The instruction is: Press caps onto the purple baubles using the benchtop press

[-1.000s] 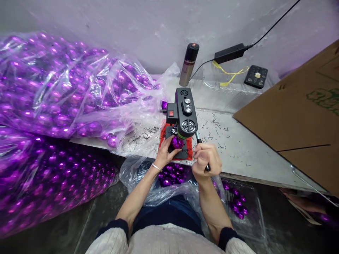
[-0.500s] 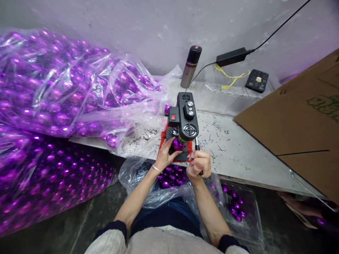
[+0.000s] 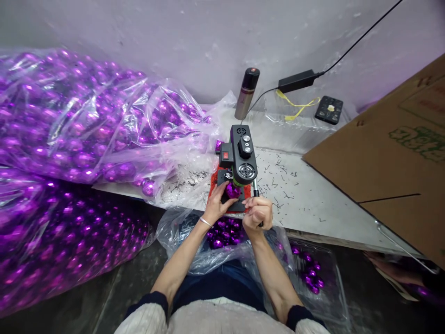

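A small black press machine [image 3: 243, 153] with a red switch and round vents stands on a red and black base [image 3: 237, 206] at the bench's front edge. Under its head sits a shiny purple faceted ball [image 3: 232, 189]. My left hand [image 3: 216, 204] grips that ball from the left, thumb in front and fingers behind. My right hand [image 3: 257, 213] is wrapped round the press lever [image 3: 256, 189] on the machine's right side. In my lap, a clear plastic sheet [image 3: 194, 260] holds several more purple balls [image 3: 225, 232].
Big clear bags of purple balls [image 3: 79, 125] fill the left. Behind the press stand a spray can [image 3: 247, 93], a power adapter [image 3: 296, 81], a yellow tie [image 3: 299, 109] and a black box [image 3: 328, 110]. A cardboard box [image 3: 389, 157] leans in from the right. Dark scraps litter the bench [image 3: 306, 195].
The view has shifted slightly. My right hand still holds the lever, and my left hand keeps the ball under the press head. Otherwise little differs.
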`<state>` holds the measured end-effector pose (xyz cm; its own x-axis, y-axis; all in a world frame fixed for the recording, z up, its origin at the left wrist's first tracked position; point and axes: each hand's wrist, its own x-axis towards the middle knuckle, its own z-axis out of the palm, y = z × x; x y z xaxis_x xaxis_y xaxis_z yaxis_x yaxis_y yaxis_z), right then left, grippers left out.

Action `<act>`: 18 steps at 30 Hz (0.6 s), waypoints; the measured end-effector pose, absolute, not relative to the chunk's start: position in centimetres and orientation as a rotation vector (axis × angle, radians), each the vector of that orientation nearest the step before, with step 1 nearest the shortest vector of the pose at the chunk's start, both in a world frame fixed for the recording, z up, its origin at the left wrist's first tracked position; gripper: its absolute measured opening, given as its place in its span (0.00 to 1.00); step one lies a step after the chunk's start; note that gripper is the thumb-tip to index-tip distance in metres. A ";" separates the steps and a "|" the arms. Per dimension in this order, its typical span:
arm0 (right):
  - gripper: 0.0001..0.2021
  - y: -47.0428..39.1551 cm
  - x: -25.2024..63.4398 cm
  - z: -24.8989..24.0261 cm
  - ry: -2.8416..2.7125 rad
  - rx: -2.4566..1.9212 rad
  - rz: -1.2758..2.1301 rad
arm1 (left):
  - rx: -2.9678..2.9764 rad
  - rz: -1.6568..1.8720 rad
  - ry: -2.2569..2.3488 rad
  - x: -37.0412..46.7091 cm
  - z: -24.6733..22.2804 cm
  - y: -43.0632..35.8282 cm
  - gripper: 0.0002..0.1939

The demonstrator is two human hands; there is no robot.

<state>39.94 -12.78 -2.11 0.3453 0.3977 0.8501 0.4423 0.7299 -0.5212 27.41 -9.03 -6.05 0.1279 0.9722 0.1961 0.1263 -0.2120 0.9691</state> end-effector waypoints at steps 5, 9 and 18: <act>0.16 -12.5 40.1 -2.8 -1.308 -0.831 -0.081 | 1.513 1.204 1.113 27.3 -6.0 -8.9 0.31; 0.17 -12.5 40.1 -2.3 -1.336 -0.851 -0.129 | 1.568 1.212 1.108 27.2 -6.5 -8.8 0.31; 0.16 -13.2 39.8 6.4 -1.227 -1.035 0.047 | 2.025 1.286 1.130 26.9 -8.3 -9.0 0.34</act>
